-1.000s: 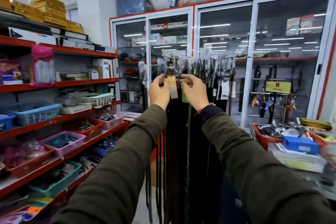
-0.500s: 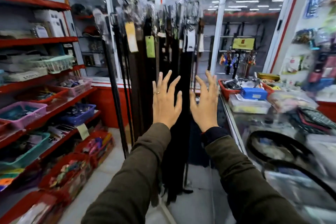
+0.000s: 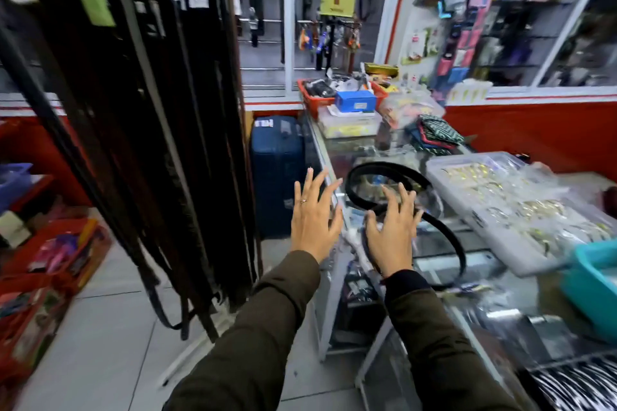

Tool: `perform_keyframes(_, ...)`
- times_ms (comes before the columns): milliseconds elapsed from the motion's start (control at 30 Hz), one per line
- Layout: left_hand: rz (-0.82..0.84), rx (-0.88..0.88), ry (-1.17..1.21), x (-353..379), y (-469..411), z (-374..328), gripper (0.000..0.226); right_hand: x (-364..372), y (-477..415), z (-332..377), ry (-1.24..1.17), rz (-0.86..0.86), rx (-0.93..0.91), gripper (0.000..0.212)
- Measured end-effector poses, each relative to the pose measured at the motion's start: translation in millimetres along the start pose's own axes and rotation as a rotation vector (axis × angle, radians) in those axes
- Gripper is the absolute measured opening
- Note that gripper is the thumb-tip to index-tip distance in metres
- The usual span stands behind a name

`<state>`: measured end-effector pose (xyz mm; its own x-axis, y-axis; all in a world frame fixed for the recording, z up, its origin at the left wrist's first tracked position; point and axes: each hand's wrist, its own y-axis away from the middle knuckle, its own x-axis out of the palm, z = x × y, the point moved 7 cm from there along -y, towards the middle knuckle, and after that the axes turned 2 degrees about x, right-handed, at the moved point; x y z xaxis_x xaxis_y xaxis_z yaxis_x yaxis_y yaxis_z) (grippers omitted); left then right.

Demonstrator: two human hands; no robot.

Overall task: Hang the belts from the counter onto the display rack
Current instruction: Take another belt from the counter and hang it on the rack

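Observation:
A black belt (image 3: 397, 168) lies in loose loops on the glass counter (image 3: 444, 240) at centre right. My right hand (image 3: 390, 228) hovers just over its near loop, fingers spread, holding nothing. My left hand (image 3: 314, 220) is also open, fingers apart, beside the counter's left edge, with a ring on one finger. Several dark belts (image 3: 150, 110) with paper tags hang from the display rack on the left and reach almost to the floor. The top of the rack is out of view.
A clear tray of buckles (image 3: 500, 197) and a teal basket (image 3: 597, 284) sit on the counter's right. A red basket (image 3: 309, 100) and blue box (image 3: 355, 103) stand at the far end. A blue suitcase (image 3: 277, 170) stands by the counter. Red shelves (image 3: 43, 260) line the left.
My hands let go of the belt hung on the rack, then dropped open. My view has swung right and down from the rack to the counter, and my right hand now hovers over the black belt.

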<state>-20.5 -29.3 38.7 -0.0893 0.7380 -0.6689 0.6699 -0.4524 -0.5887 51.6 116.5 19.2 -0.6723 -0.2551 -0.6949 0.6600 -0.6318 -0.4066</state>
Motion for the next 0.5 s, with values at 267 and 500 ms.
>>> perform_keyframes(267, 0.554, 0.118, 0.207, 123, 29, -78, 0.048, -47, 28, -129, 0.067, -0.033, 0.498, 0.066)
perform_keyframes(500, 0.828, 0.270, 0.025, 176, 69, -135, 0.038, -65, 69, -173, -0.278, -0.173, 0.828, 0.073)
